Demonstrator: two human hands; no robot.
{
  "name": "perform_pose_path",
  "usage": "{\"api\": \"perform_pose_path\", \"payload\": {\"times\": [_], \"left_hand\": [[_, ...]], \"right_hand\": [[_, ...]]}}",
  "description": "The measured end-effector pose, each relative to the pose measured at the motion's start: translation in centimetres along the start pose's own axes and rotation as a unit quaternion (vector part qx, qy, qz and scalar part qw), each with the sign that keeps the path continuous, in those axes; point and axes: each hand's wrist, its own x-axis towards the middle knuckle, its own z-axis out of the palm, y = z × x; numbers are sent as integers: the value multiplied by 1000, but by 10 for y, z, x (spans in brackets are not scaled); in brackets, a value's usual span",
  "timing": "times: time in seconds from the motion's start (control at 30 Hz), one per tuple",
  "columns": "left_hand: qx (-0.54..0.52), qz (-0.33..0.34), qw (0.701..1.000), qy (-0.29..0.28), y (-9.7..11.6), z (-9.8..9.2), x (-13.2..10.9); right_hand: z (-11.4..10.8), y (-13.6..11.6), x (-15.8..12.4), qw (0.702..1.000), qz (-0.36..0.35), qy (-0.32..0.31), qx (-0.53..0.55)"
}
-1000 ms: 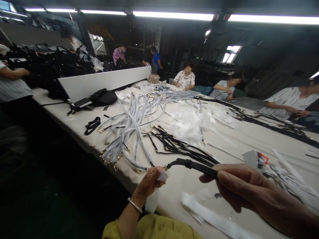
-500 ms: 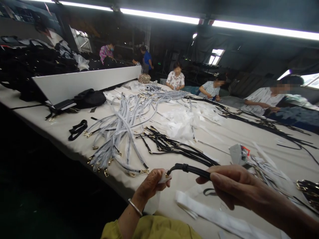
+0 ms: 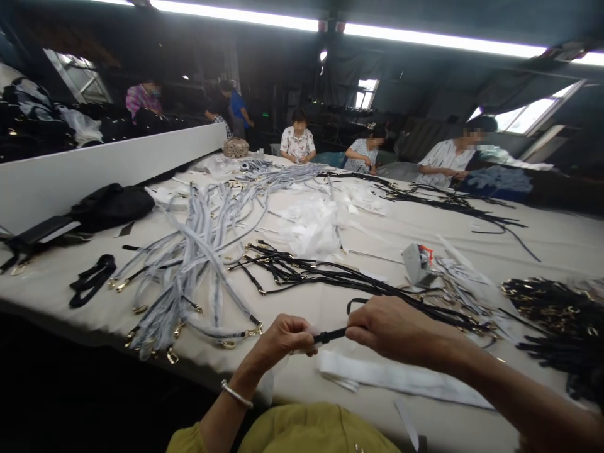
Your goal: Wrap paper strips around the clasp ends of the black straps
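Observation:
A narrow black strap (image 3: 331,335) runs between my two hands just above the near edge of the table. My left hand (image 3: 290,336) pinches its left end, together with a bit of thin white wrapping. Closed around the strap farther right is my right hand (image 3: 384,324), and a small black loop shows above its fingers. Whatever metal fitting sits at the strap's left end is hidden by my left fingers. Below my hands lies a long white strip (image 3: 401,377). Black straps with gold clasps (image 3: 340,280) spread out just beyond them.
Straps in whitish wrapping (image 3: 198,270) pile up at left, beside a black bag (image 3: 111,207). Crumpled white wrapping (image 3: 311,226) fills the middle. A grey tape dispenser (image 3: 418,264) stands at right, near black straps with gold hardware (image 3: 557,308). Several people work beyond the table.
My right hand has turned knuckles-up and moved closer to my left hand, leaving a shorter, straighter length of strap between them. The view has swung right.

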Motion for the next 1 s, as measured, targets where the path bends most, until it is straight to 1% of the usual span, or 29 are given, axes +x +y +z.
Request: {"api": "perform_pose_path", "payload": {"times": [0.07, 0.13, 0.17, 0.23, 0.27, 0.33, 0.4, 0.5, 0.57, 0.63, 0.73, 0.9, 1.0], "left_hand": [[-1, -12, 1000, 7, -2, 6, 2], [6, -22, 1000, 9, -1, 10, 3], [15, -27, 999, 11, 1, 13, 4], [47, -21, 998, 27, 3, 17, 4], [75, -5, 996, 39, 4, 20, 5], [150, 48, 986, 62, 4, 24, 6], [208, 93, 971, 76, 1, 27, 9], [193, 122, 970, 89, -6, 31, 14], [183, 148, 967, 98, -8, 35, 16], [202, 176, 958, 105, -8, 41, 17], [222, 192, 950, 110, -5, 51, 20], [207, 180, 957, 94, -3, 69, 30], [200, 155, 964, 80, -1, 76, 37]], "right_hand": [[8, 6, 6, 1000, 15, 15, -10], [13, 18, 10, 999, 30, 26, 12], [15, 26, 11, 998, 36, 20, 44], [17, 43, 11, 988, 45, -19, 147], [18, 53, 10, 976, 47, -48, 207], [21, 72, 6, 941, 41, -99, 320], [26, 91, 2, 907, 24, -129, 400], [34, 114, -5, 871, 17, -166, 463], [38, 124, -9, 861, 14, -179, 476], [38, 130, -11, 861, 15, -181, 475], [35, 130, -15, 875, 24, -167, 453], [28, 117, -18, 913, 36, -133, 384], [29, 107, -15, 933, 31, -112, 340]]}}
